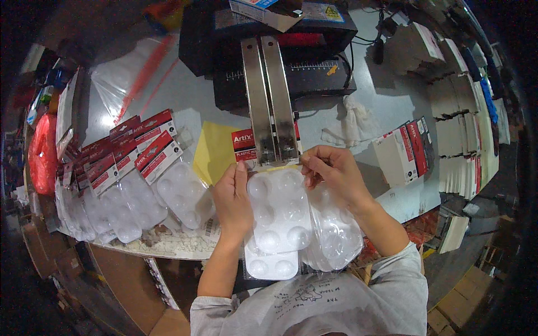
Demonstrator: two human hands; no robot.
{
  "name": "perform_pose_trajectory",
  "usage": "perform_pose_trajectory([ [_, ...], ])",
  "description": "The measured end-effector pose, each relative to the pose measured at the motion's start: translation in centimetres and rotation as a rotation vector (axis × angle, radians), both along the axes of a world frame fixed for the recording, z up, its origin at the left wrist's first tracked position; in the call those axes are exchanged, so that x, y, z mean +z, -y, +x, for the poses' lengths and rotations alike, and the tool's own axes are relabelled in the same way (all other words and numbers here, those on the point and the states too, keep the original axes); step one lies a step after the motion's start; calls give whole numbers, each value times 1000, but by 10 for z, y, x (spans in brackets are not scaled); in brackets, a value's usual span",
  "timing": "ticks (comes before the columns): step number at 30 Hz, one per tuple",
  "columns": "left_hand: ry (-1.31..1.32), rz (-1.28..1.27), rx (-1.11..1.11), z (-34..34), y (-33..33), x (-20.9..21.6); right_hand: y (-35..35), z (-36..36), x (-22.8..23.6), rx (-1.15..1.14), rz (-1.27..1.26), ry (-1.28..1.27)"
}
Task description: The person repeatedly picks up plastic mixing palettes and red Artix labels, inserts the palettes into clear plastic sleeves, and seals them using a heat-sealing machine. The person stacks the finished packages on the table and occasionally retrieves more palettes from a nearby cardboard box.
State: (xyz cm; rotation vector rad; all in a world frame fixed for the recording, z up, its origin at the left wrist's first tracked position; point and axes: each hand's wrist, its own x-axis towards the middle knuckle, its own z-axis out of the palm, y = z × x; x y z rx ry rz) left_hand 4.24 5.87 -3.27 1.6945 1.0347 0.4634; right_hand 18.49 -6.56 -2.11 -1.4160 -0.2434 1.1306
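Observation:
A white plastic paint palette [278, 210] with round wells, in a clear bag, lies in front of me at the table's front edge. Its top end reaches the two long metal bars [270, 101] of a black machine, where a red header card [242, 144] shows partly under the bars. My left hand [232, 199] grips the package's upper left edge, thumb pointing up. At the upper right corner my right hand [335, 172] pinches the package between thumb and fingers. Another palette [273, 266] sticks out beneath it. More bagged palettes [336, 235] lie under my right forearm.
Finished-looking palette packs with red cards [157, 154] overlap on the left. A yellow sheet [212, 151] lies beside the machine [314, 78]. To the right are a stack of header cards [400, 154], a crumpled white cloth [356, 123] and tall piles of cards [457, 101].

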Motion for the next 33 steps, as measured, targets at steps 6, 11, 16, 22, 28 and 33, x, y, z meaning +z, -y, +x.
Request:
perform_pose_trajectory([
  [6,-120,231,19,-29,-25,3,23,10,24,-12,-2,1255],
  [11,-509,856,53,-94,-83,24,115,78,32,-252,-851,1640],
  [16,-613,1047,157,-84,-60,40,155,98,-17,-155,-889,1608],
  [22,-20,898,-61,-38,27,80,141,89,-13,-222,-1019,1632],
  [28,66,619,-861,35,69,91,137,85,-16,-294,-1031,1619],
  [33,-446,712,-1024,117,92,51,134,84,-13,-337,-1006,1625],
])
